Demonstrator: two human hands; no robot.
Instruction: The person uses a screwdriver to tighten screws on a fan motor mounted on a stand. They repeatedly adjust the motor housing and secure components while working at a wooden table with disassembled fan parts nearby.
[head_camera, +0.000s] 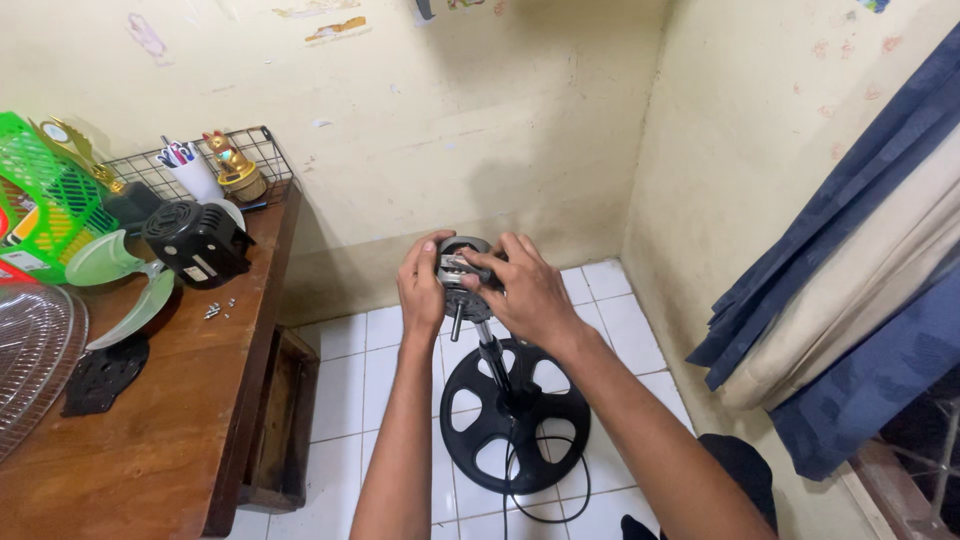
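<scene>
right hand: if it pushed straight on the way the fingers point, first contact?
Probably the left hand. The right hand points leftward across the fan motor it grips, towards the left's fingers on the opposite side. Depth is unclear; it might pass just ahead.

Both hands cover most of the fan motor (462, 268), so its sides are hidden. The clear fan guard (30, 360) and green basket (45, 200) are cut by the left edge. The small screws (218, 309) on the wooden table (170, 430) are too tiny to count. The curtain (860, 280) runs off the right edge.
</scene>
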